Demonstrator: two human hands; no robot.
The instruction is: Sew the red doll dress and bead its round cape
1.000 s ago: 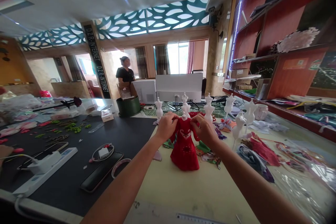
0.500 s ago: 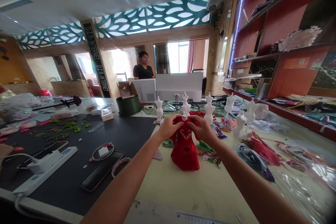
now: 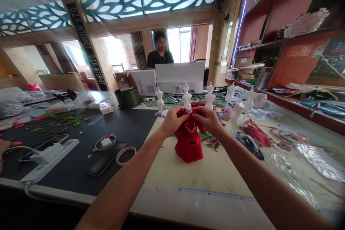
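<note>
Gripping the shoulders of a red embroidered doll dress [image 3: 188, 140], the left hand [image 3: 174, 121] and the right hand [image 3: 207, 118] are closing their fingers on the cloth just below the neck of a white miniature dress form [image 3: 187, 97], which is wearing the dress and standing on a cream surface [image 3: 172, 176]. Other white dress forms [image 3: 209, 95] are standing just behind (the nearest almost touching the right hand), while fabric scraps [image 3: 249, 140] are lying to the right and a ruler [image 3: 215, 194] is lying nearer the person.
</note>
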